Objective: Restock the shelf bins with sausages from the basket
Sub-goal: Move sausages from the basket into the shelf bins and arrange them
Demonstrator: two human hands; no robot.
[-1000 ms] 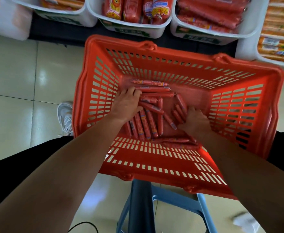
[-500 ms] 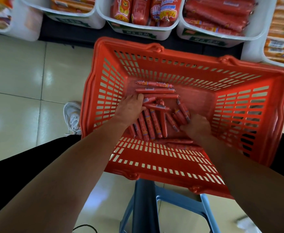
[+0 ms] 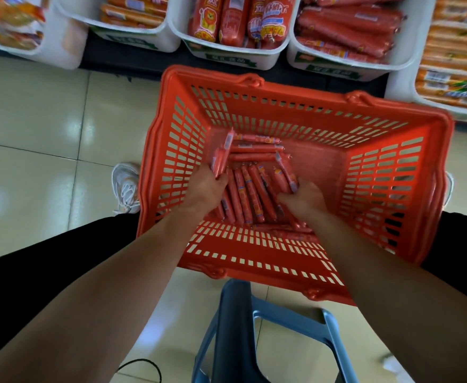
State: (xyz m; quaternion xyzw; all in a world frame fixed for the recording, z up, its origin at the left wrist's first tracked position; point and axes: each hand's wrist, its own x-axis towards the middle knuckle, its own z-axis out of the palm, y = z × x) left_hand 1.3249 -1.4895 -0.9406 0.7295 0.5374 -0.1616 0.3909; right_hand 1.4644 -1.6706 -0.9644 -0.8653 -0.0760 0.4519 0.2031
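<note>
Orange-red plastic basket [image 3: 392,167], both forearms reaching in over its near wall.

- Left hand [image 3: 204,189]: fingers curled round a small bunch of sausages [image 3: 221,156]. The bunch points away, tilted toward the far-left corner, ends blurred.
- Right hand [image 3: 304,197]: knuckles up, fingers wrapped over a few sausages at the right of the heap. Their far ends poke out past the fingertips. How many it holds, I cannot tell.
- Between the two hands: a row of loose sausages lies lengthwise on the basket floor, side by side and touching. Beyond them three more lie crosswise, near the far wall. A couple sit along the near wall, partly hidden by the right wrist.

Around, near to far:
- Blue stool [image 3: 268,335] under the basket's near edge, carrying it.
- Black cable [image 3: 144,366] looped on the floor beside the stool.
- Black trouser legs [image 3: 33,272] on both sides of the basket.
- White lace-up shoe [image 3: 126,186] just left of the basket.
- Pale glossy floor tiles [image 3: 33,120], with light glare.
- White bins [image 3: 227,55] in a row past the far rim, holding red and orange packed sausages. The basket's tall slotted walls stand between the hands and the bins.

Materials: the basket is rigid, with slotted sides, a solid floor and two handle hinges on the far rim. The sausages are slim tubes in shiny red film with small printed labels. The bins are smooth, with rounded lips and green front tags.
</note>
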